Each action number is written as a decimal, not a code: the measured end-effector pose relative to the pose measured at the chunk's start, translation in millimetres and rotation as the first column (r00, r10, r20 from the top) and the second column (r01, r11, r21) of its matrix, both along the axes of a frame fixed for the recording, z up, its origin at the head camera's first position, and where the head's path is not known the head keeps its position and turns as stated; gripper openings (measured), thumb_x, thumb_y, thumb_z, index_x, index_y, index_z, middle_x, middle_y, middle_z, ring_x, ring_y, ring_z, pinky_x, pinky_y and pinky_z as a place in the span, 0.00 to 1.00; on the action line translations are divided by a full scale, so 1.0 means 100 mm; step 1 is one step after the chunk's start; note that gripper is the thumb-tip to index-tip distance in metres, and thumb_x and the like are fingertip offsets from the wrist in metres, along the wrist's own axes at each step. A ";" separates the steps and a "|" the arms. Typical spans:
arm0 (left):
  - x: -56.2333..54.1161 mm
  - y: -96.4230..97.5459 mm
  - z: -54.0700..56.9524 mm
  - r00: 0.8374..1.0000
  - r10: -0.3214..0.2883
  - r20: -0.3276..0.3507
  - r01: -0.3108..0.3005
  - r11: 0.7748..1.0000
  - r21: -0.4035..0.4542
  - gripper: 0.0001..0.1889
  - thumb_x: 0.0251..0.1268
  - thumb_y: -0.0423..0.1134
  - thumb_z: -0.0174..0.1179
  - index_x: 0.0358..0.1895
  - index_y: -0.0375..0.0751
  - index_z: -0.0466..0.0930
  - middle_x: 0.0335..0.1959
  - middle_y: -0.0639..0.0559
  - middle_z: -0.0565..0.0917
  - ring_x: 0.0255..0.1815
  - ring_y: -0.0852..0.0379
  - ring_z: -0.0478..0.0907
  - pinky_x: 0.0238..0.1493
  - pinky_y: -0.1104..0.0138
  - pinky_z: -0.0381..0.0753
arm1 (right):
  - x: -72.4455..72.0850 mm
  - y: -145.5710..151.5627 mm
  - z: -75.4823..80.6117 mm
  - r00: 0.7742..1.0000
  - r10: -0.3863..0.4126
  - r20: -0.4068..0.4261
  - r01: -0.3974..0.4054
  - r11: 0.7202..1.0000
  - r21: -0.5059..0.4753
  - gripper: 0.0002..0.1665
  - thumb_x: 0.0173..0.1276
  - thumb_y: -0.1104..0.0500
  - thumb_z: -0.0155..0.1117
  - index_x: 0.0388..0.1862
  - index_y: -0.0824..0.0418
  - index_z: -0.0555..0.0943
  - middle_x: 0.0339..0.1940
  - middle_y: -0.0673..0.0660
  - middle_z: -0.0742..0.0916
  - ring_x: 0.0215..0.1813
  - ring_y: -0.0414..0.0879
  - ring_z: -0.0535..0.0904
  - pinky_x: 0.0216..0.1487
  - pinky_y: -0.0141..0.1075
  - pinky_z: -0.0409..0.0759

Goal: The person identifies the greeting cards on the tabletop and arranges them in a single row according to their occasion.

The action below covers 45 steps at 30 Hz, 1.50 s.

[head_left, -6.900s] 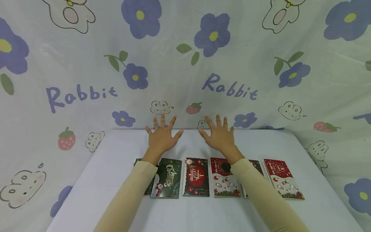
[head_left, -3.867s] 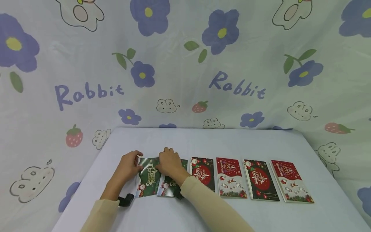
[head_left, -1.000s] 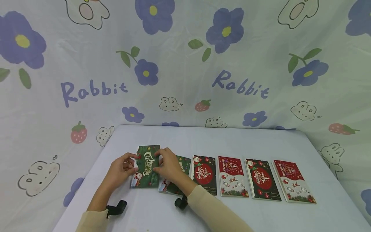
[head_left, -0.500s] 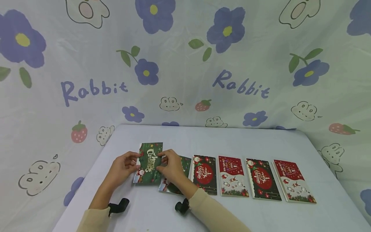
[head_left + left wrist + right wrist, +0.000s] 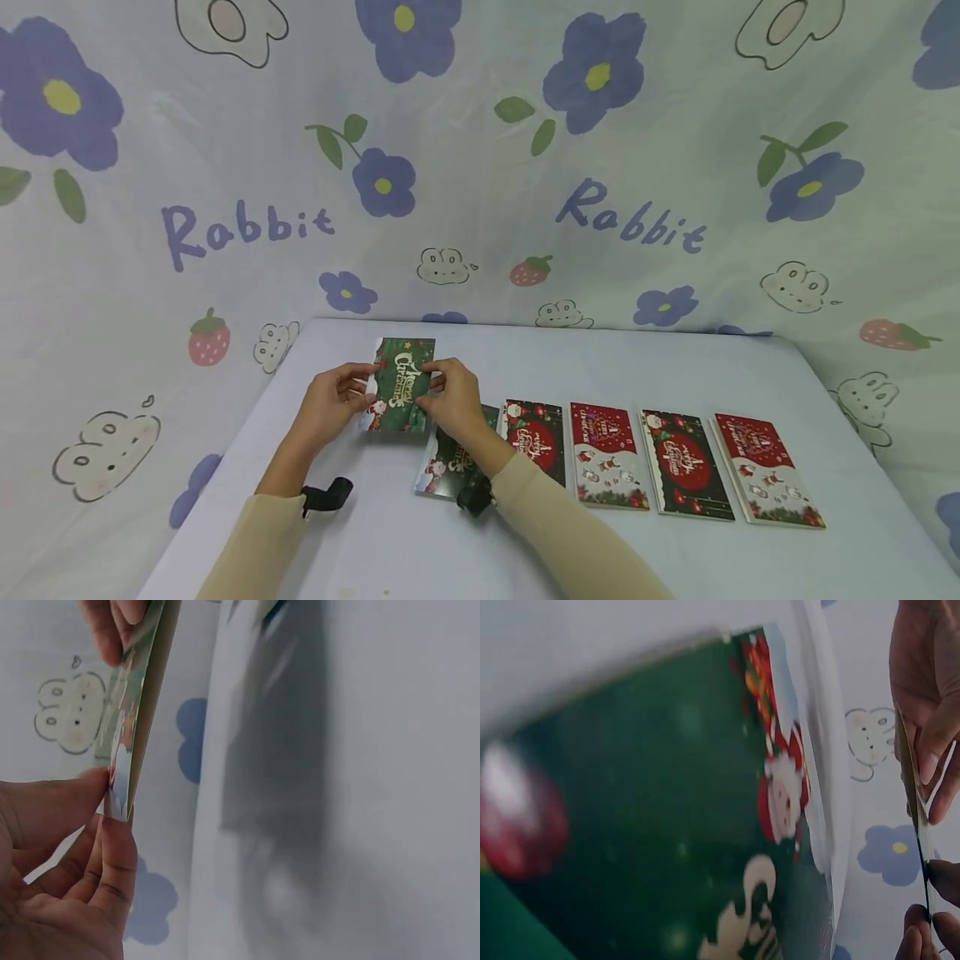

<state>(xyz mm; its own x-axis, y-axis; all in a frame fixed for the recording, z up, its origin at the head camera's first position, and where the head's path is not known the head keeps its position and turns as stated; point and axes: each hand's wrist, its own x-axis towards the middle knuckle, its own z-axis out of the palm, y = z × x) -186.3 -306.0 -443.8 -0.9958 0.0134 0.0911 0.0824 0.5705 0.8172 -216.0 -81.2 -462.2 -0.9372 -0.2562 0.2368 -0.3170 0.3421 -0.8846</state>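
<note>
1. while both hands share its weight, the green merry christmas booklet (image 5: pixel 401 390) is held above the surface (image 5: pixel 386 542), its shadow falling below it in the left-wrist view.
2. it lies between the two hands: to the right of the left hand (image 5: pixel 327 408), to the left of the right hand (image 5: pixel 459 406). neither is clearly nearer, since each touches a long edge.
3. its long axis runs from the person towards the curtain (image 5: pixel 480 167), with the lettering along it; the exact tilt i cannot tell.
4. the left hand pinches the left edge, thumb on the cover and fingers behind; the right hand pinches the right edge, thumb and forefinger showing on the cover.
5. a second green booklet (image 5: pixel 441 468) lies on the surface, nearer the person and to the right, partly hidden by the right hand and wrist.
6. beyond it, rightward, four black or red booklets (image 5: pixel 609 458) lie in a row.
</note>
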 end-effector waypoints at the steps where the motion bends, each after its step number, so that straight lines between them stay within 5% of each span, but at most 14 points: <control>1: -0.04 0.01 0.00 1.000 0.002 0.001 -0.002 1.000 0.003 0.25 0.69 0.23 0.66 0.68 0.33 0.79 0.56 0.34 0.83 0.49 0.45 0.81 0.40 0.70 0.83 | -0.03 0.01 0.01 1.000 -0.003 0.001 0.003 1.000 0.002 0.27 0.60 0.70 0.80 0.59 0.63 0.85 0.50 0.57 0.86 0.46 0.48 0.83 0.46 0.35 0.84; 12: -0.41 0.05 -0.03 0.999 0.050 -0.020 -0.049 0.998 0.025 0.26 0.69 0.20 0.64 0.69 0.31 0.77 0.60 0.30 0.80 0.57 0.36 0.80 0.41 0.74 0.80 | -0.40 -0.01 0.03 0.998 -0.020 0.067 0.016 0.998 0.053 0.33 0.62 0.69 0.79 0.67 0.64 0.82 0.55 0.62 0.84 0.49 0.49 0.84 0.47 0.36 0.84; 20: -0.63 0.12 -0.10 0.995 0.098 -0.014 -0.097 0.995 0.033 0.25 0.67 0.21 0.66 0.68 0.30 0.79 0.58 0.29 0.82 0.54 0.35 0.83 0.42 0.70 0.82 | -0.63 0.01 0.03 0.989 -0.031 0.148 0.020 0.997 0.075 0.39 0.58 0.70 0.82 0.70 0.63 0.81 0.45 0.59 0.85 0.44 0.45 0.80 0.44 0.37 0.82; 30: -0.80 0.16 -0.24 0.994 0.101 0.033 -0.102 0.994 0.035 0.25 0.66 0.21 0.67 0.67 0.28 0.79 0.57 0.27 0.82 0.56 0.33 0.83 0.47 0.60 0.85 | -0.77 0.03 -0.07 0.977 0.002 0.213 -0.027 0.993 0.112 0.45 0.55 0.72 0.83 0.73 0.66 0.77 0.39 0.57 0.82 0.34 0.40 0.72 0.41 0.35 0.76; 36: -0.84 0.20 -0.28 0.994 0.095 0.048 -0.096 0.995 0.014 0.25 0.65 0.21 0.67 0.66 0.26 0.79 0.58 0.27 0.82 0.57 0.33 0.82 0.52 0.55 0.85 | -0.82 0.04 -0.12 0.976 0.006 0.219 -0.046 0.983 0.179 0.48 0.54 0.70 0.84 0.75 0.67 0.75 0.28 0.55 0.79 0.32 0.44 0.72 0.48 0.39 0.78; 38: -0.84 0.22 -0.30 0.994 0.097 0.058 -0.097 0.995 -0.002 0.24 0.65 0.22 0.68 0.66 0.26 0.79 0.57 0.27 0.82 0.57 0.33 0.82 0.52 0.54 0.85 | -0.83 0.03 -0.14 0.975 0.004 0.222 -0.051 0.977 0.207 0.49 0.54 0.69 0.84 0.75 0.67 0.74 0.35 0.59 0.84 0.38 0.48 0.77 0.55 0.40 0.79; 40: -0.84 0.23 -0.31 0.993 0.102 0.067 -0.101 0.995 -0.016 0.24 0.66 0.22 0.68 0.65 0.26 0.79 0.57 0.27 0.82 0.57 0.33 0.82 0.53 0.53 0.85 | -0.84 0.03 -0.15 0.976 0.002 0.216 -0.056 0.968 0.243 0.49 0.55 0.68 0.85 0.75 0.67 0.74 0.51 0.63 0.87 0.52 0.51 0.81 0.64 0.42 0.78; 43: -0.83 0.23 -0.34 0.992 0.104 0.066 -0.102 0.994 -0.033 0.24 0.65 0.22 0.67 0.64 0.25 0.80 0.56 0.27 0.83 0.57 0.33 0.82 0.55 0.49 0.83 | -0.84 0.01 -0.16 0.981 0.011 0.195 -0.070 0.952 0.298 0.48 0.56 0.67 0.84 0.75 0.69 0.73 0.72 0.66 0.79 0.71 0.58 0.75 0.73 0.45 0.72; 45: -0.83 0.22 -0.36 0.993 0.102 0.064 -0.100 0.994 -0.036 0.23 0.65 0.22 0.67 0.64 0.24 0.80 0.56 0.27 0.83 0.56 0.33 0.82 0.57 0.48 0.83 | -0.84 0.00 -0.16 0.982 0.019 0.186 -0.082 0.939 0.334 0.47 0.57 0.66 0.84 0.75 0.69 0.73 0.77 0.66 0.74 0.77 0.61 0.70 0.76 0.46 0.69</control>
<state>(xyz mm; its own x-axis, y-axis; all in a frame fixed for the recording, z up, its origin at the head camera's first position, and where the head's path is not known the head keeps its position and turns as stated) -269.5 -283.6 -479.6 -0.9959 -0.0860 0.0269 -0.0301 0.5993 0.8000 -300.4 -81.6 -477.8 -0.9395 -0.3401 -0.0409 -0.1909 0.6189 -0.7619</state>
